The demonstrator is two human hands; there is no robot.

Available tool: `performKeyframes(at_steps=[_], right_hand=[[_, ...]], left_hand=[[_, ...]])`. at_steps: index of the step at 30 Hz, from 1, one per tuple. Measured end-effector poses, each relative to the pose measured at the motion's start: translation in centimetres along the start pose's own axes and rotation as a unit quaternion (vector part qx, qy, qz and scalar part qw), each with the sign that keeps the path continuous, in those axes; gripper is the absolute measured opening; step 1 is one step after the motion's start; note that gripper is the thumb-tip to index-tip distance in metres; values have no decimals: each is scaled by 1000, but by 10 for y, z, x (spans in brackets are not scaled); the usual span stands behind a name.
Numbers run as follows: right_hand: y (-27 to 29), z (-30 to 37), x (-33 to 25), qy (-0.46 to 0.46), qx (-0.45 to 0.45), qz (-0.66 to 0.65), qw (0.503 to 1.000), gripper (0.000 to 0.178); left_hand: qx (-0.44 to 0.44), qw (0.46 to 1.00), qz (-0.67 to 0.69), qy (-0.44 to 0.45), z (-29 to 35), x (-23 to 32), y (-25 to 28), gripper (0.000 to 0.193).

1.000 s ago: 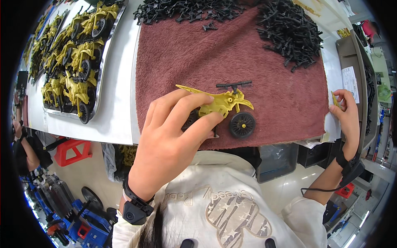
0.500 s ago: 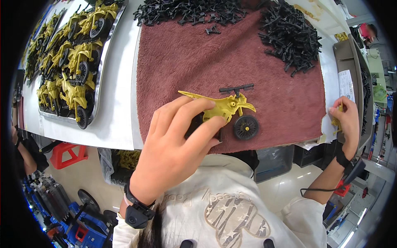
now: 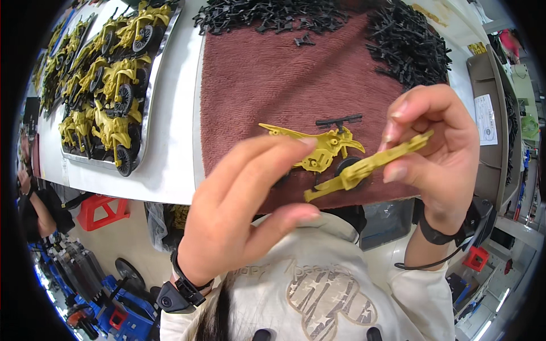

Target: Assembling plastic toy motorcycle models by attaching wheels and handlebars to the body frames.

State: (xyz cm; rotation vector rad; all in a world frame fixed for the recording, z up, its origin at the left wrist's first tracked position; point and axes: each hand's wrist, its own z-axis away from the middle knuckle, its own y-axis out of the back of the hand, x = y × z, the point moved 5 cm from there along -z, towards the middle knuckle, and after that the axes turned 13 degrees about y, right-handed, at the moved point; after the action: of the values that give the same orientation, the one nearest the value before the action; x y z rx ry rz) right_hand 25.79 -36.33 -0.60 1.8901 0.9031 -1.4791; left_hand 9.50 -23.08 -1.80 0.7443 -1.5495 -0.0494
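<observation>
A partly built toy motorcycle (image 3: 319,158) with a yellow body and black handlebar lies on the red-brown cloth (image 3: 250,74). My left hand (image 3: 239,199) is over its rear end, thumb and fingers apart, the index fingertip overlapping the yellow body; whether it touches cannot be told. In my right hand (image 3: 443,142), a long yellow plastic part (image 3: 364,167) is pinched between thumb and fingers. That part slants above the cloth and covers most of the toy's black wheel (image 3: 344,163).
At the left stands a metal tray (image 3: 149,108) of yellow toy motorcycles. Black plastic parts form one pile (image 3: 273,16) at the cloth's far edge and another pile (image 3: 409,45) at its far right. A grey-brown bin (image 3: 483,74) stands beyond the table's right side.
My right hand has come from the table's right edge to the toy, bringing the yellow plastic part. My left hand's thumb has moved away from the toy's body.
</observation>
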Motion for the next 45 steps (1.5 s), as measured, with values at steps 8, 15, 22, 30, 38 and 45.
performKeyframes(at_steps=[8, 15, 22, 30, 38, 45], right_hand=[[-46, -8, 4, 131, 11, -35, 991, 84], [-48, 1, -4, 100, -75, 111, 986, 75], [-43, -6, 6, -29, -160, 6, 987, 47], [-35, -2, 3, 78, -145, 204, 965, 45], [-32, 13, 2, 78, -70, 321, 941, 39], [-37, 30, 12, 88, -32, 374, 923, 34]], left_hand=[[24, 990, 125, 63, 9, -1, -17, 28], [31, 998, 22, -51, 8, 1, -5, 19], [65, 976, -143, -149, -14, -1, 11, 59], [59, 981, -176, -61, -12, -11, 15, 53], [13, 990, -137, 1, -15, -15, 1, 51], [-10, 987, -158, 28, -16, -22, 2, 50]])
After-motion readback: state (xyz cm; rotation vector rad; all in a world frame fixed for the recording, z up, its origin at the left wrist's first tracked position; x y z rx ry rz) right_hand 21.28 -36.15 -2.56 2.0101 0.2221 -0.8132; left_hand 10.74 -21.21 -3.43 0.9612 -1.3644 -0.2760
